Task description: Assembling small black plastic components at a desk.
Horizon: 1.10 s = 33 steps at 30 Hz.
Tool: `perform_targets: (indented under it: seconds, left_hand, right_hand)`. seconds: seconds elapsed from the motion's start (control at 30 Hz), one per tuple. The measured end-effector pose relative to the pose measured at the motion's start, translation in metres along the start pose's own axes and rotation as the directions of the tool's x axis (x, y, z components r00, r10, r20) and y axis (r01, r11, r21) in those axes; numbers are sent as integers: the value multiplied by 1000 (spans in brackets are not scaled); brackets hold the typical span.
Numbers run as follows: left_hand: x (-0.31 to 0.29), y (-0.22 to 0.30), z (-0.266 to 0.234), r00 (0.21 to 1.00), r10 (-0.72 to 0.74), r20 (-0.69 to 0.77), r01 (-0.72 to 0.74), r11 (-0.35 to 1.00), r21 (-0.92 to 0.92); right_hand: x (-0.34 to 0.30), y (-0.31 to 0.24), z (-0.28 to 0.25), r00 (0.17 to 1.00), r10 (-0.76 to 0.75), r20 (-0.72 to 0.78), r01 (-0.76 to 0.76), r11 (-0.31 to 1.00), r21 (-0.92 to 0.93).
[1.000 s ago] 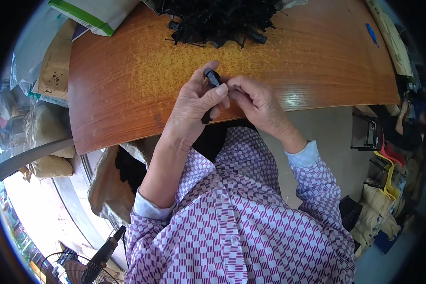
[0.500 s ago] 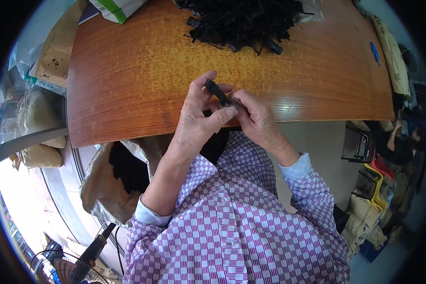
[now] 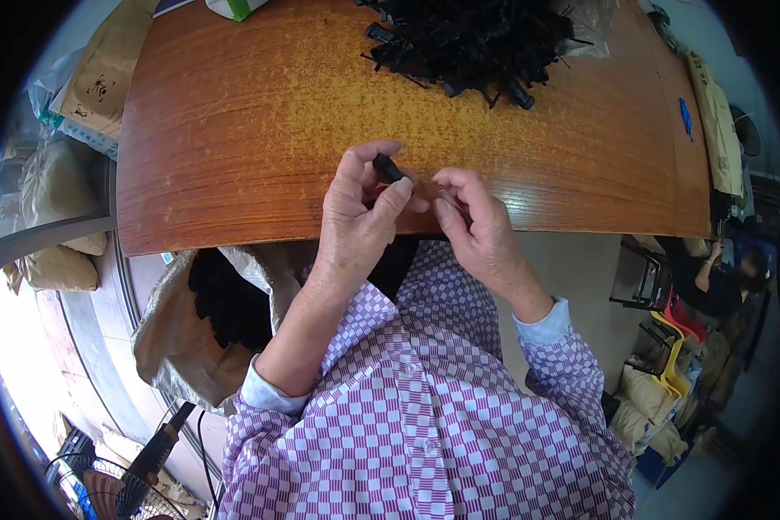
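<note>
Above the table's near edge, my left hand point(image 3: 351, 221) is closed on a small black plastic part point(image 3: 387, 168), gripped between thumb and fingers. Its lower end is hidden behind the thumb. Just to the right, my right hand point(image 3: 487, 232) is closed in a pinch, a little apart from the black part. Something thin may be between its thumb and forefinger, too small to make out. Farther back on the wooden table point(image 3: 234, 139) lies a heap of similar black plastic parts point(image 3: 468, 48), with thin strips sticking out.
An open woven sack point(image 3: 166, 334) holding black pieces stands below the table at left. A fan point(image 3: 113, 485) is at lower left. Paper bags point(image 3: 104, 78) stand left of the table. At right are chairs point(image 3: 672, 347), stacked sacks and another person point(image 3: 719, 282).
My hands have come apart slightly, the right one drawing away from the black part. The part sits lower in my left fingers, with less of it showing. The view has shifted slightly.
</note>
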State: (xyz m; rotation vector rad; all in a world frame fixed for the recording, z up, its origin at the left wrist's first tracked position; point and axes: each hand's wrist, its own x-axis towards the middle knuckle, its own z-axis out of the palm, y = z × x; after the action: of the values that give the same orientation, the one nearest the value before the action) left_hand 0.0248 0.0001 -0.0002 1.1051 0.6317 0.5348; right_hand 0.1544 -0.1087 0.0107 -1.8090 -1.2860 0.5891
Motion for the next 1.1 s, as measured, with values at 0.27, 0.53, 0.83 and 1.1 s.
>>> perform_targets:
  seconds: [0.27, 0.53, 0.83, 1.1]
  left_hand:
    - [-4, -12, -2, 958, 267, 105, -286, 912, 294]
    - [-5, -13, -2, 986, 135, 95, -156, 947, 280]
    - [-1, -7, 7, 961, 249, 121, -272, 767, 581]
    - [4, -7, 14, 913, 389, 121, -358, 625, 693]
  right_hand:
    - [11, -15, 4, 995, 13, 98, -27, 988, 152]
    - [7, -12, 8, 990, 46, 131, -67, 985, 157]
    - [4, -1, 13, 994, 87, 71, -93, 992, 86]
    - [9, 5, 29, 989, 32, -143, 8, 963, 269]
